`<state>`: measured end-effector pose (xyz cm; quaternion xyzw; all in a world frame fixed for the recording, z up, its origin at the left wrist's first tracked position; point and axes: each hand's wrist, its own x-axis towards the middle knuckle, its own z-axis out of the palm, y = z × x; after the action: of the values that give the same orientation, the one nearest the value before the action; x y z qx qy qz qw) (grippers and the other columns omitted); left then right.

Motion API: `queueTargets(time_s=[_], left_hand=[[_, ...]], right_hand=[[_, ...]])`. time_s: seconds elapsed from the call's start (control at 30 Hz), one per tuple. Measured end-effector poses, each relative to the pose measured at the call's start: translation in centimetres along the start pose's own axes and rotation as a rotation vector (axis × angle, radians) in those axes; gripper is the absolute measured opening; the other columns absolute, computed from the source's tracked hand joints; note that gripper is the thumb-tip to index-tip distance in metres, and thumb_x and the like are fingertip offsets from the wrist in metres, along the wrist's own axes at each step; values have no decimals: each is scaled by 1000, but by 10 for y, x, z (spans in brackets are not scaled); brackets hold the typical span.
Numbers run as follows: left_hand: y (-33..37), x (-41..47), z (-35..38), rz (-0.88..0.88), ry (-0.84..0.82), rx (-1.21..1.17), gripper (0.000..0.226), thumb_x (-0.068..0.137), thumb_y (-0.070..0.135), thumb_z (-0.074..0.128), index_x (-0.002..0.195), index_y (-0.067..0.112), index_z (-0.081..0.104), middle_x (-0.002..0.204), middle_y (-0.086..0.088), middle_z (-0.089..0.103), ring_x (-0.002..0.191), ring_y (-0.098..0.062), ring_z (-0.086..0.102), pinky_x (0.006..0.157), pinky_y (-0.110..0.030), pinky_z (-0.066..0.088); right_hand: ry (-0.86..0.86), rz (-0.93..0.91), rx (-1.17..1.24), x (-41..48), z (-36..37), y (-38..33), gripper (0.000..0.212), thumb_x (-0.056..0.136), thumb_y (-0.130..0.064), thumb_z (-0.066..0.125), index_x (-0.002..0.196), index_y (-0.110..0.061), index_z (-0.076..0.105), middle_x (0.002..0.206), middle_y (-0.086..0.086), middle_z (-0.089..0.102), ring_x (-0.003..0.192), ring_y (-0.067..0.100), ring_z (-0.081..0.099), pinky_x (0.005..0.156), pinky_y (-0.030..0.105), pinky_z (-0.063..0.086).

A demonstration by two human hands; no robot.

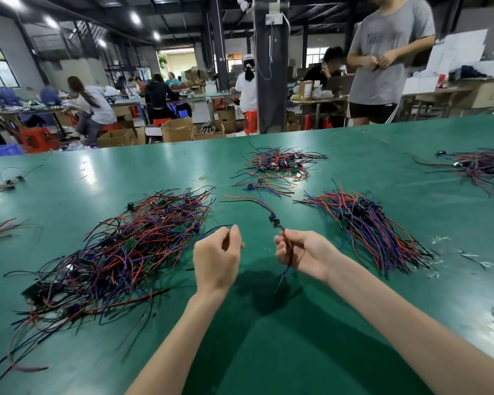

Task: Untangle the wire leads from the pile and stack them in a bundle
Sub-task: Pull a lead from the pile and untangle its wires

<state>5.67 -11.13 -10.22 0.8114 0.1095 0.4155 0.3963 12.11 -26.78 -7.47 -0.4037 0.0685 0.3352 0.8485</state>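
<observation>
A big tangled pile of red, blue and black wire leads (pixel 120 252) lies on the green table (pixel 268 352) to my left. My left hand (pixel 217 259) hovers at the pile's right edge and pinches a thin black wire (pixel 211 230) that runs back into the pile. My right hand (pixel 301 253) grips one wire lead (pixel 271 219); its small connector sticks up above my fingers and its red and black ends arch away to the left. To the right of that hand a combed bundle of leads (pixel 368 226) lies in a fan.
A smaller tangled pile (pixel 280 163) sits further back in the middle, another pile (pixel 479 166) at the far right, and loose leads (pixel 0 186) at the left edge. A person in a grey shirt (pixel 388 58) stands behind the table's far edge.
</observation>
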Motion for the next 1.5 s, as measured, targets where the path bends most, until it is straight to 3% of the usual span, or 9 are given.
queueTargets(time_s=[0.13,0.4,0.53,0.63,0.73,0.87,1.1,1.27,1.5], left_hand=[[5,-4,12,-235,-234,-288,16,93,27,59,82,21,69,77,2,70,68,-13,60,56,-23,49],[10,0,9,-546,-245,-651,7,85,11,68,78,11,70,65,2,68,52,-2,56,51,-12,45],[14,-1,8,-547,-291,-665,10,83,7,69,73,10,68,60,2,66,50,-4,54,51,-13,45],[14,-3,8,-514,-343,-644,9,83,7,69,75,9,69,62,0,67,52,-8,55,56,-17,47],[13,-5,10,-453,-389,-592,11,83,7,69,73,12,69,61,5,65,54,-6,53,61,-20,44],[12,-7,12,-416,-371,-559,14,84,12,70,71,18,67,61,9,63,57,-2,51,56,-14,40],[11,-8,11,-436,-361,-568,18,87,20,67,69,17,63,61,9,61,58,-3,51,57,-15,41],[12,-8,12,-479,-364,-595,15,87,14,66,72,15,65,60,9,61,57,-2,52,58,-14,43],[12,-10,15,-497,-385,-693,8,87,10,65,83,5,68,58,7,59,52,-6,45,57,-15,44]], right_hand=[[-89,12,-180,-8,2,9,23,101,-4,34,82,-1,47,56,13,63,39,14,53,41,21,49],[-272,92,-648,-18,0,12,20,98,-4,44,79,-7,48,70,15,67,53,15,64,53,26,55],[-220,-2,-725,-17,0,12,5,92,-1,54,90,-6,53,84,16,64,61,20,63,61,35,59],[-266,-18,-664,-18,1,12,16,86,-12,64,99,-6,58,94,15,62,71,24,62,65,39,58],[-321,-59,-637,-18,3,15,23,81,-22,67,96,-6,62,83,10,65,64,18,62,60,32,57],[-210,-154,-710,-14,1,18,7,89,-11,62,84,-7,64,64,4,64,47,8,55,44,18,47],[-208,-220,-936,-13,1,17,9,88,-11,63,82,-13,57,63,3,56,43,7,37,40,17,30],[-169,-233,-960,-13,2,18,24,93,-33,56,76,-15,57,61,2,56,40,6,33,38,16,26],[-192,-223,-873,-16,2,18,27,96,-16,51,71,-6,56,59,10,59,45,15,54,40,21,45]])
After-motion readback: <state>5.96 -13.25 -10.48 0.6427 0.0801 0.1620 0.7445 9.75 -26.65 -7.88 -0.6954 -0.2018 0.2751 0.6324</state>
